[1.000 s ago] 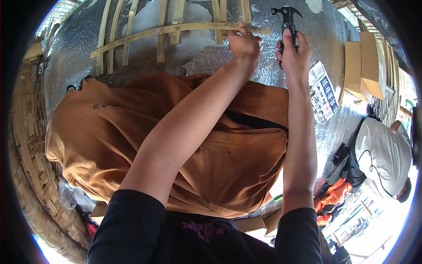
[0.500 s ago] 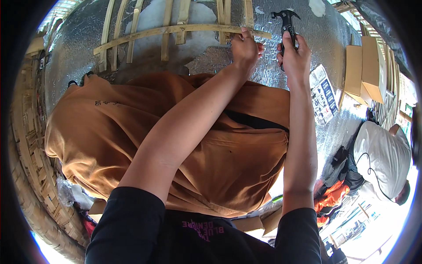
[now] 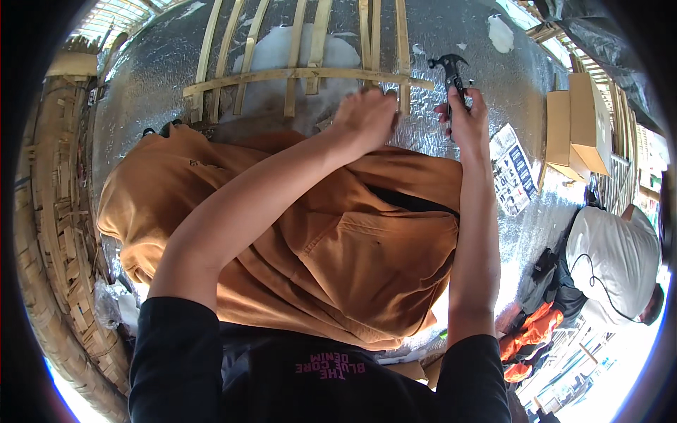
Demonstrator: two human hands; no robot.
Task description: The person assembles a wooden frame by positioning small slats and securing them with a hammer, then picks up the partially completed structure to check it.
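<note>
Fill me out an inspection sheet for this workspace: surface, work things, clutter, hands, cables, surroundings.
Surface: crinkled silver foil with pale patches.
Work things: several upright slats, one long slat crossing them; hammer.
Clutter: brown garment, printed paper, cardboard box.
Hands: left hand blurred near the long slat, grip unclear; right hand holding the hammer.
Cables: black cord over a light shirt.
Surroundings: woven wall at left; another person at right.

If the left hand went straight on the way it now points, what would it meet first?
Probably the crosswise wooden strip, which lies just ahead of the left hand; the depth between them is unclear.
</note>
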